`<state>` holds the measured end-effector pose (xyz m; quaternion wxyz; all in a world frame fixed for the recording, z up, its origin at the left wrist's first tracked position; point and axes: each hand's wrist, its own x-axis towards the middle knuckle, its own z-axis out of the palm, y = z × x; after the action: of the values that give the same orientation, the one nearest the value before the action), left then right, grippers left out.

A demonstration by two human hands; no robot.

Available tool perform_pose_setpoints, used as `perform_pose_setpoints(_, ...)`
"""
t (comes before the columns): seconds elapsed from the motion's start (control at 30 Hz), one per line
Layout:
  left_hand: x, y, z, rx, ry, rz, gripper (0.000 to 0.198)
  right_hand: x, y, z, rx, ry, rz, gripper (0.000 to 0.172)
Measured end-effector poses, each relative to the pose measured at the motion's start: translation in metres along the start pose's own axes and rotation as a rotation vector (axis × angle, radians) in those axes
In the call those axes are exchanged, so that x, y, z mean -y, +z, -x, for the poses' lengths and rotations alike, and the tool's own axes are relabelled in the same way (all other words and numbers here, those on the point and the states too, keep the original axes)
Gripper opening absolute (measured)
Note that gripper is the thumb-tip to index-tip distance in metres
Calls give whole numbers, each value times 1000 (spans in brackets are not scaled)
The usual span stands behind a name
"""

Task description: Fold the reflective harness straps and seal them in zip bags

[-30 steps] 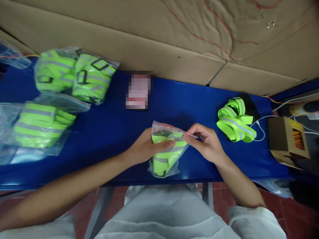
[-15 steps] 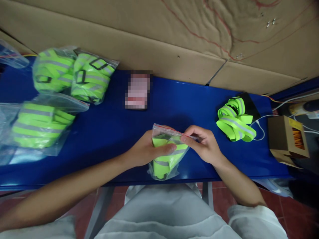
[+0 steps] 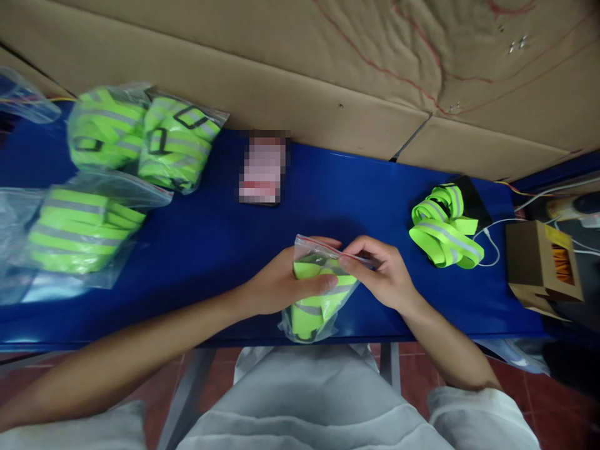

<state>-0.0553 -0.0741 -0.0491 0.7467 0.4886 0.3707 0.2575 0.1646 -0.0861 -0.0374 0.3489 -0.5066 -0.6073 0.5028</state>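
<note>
A clear zip bag (image 3: 313, 320) holding a folded neon-yellow reflective strap (image 3: 307, 310) is in front of me at the table's near edge. My left hand (image 3: 285, 284) grips the bag from the left, thumb across its front and fingers behind it. Higher up, my right hand (image 3: 382, 269) pinches the red-lined zip edge (image 3: 323, 245) between thumb and fingers, toward its right end. Part of the bag's back is hidden by my left hand.
Several filled zip bags (image 3: 79, 228) lie at the left on the blue table (image 3: 210, 250). A phone with a blurred screen (image 3: 263, 169) lies near the cardboard-covered wall (image 3: 281, 81). Loose reflective straps (image 3: 445, 234), white cables and a small cardboard box (image 3: 539, 262) are at the right.
My right thumb and fingers have shifted slightly left along the zip edge relative to the bag. The bag and my left hand sit slightly further right in view.
</note>
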Motion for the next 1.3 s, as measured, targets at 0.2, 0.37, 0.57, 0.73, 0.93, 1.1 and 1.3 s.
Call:
perform_pose_setpoints(0.2, 1, 1, 1, 16, 20, -52, 68, 3, 0, 1, 38, -9, 37, 15)
perform_pose_setpoints(0.37, -1, 0, 2, 17, 88, -152, 59, 6, 1, 2, 35, -42, 70, 14)
perform_pose_setpoints(0.57, 1, 3, 4, 85, 46, -141, 73, 7, 3, 4, 21, -96, 136, 14)
perform_pose_setpoints(0.73, 5, 4, 4, 97, 48, -128, 71, 6, 4, 7, 1, -114, 170, 15)
perform_pose_setpoints(0.93, -5, 0, -2, -151, 125, -34, 39, 6, 1, 5, -55, -84, 134, 16)
perform_pose_setpoints(1.1, -6, -10, -10, -336, 160, 162, 27, 4, -1, 2, -96, -45, 106, 19)
perform_pose_setpoints(1.3, -3, -12, -8, -339, 209, 80, 33, 0, -2, 1, -114, -41, 112, 19)
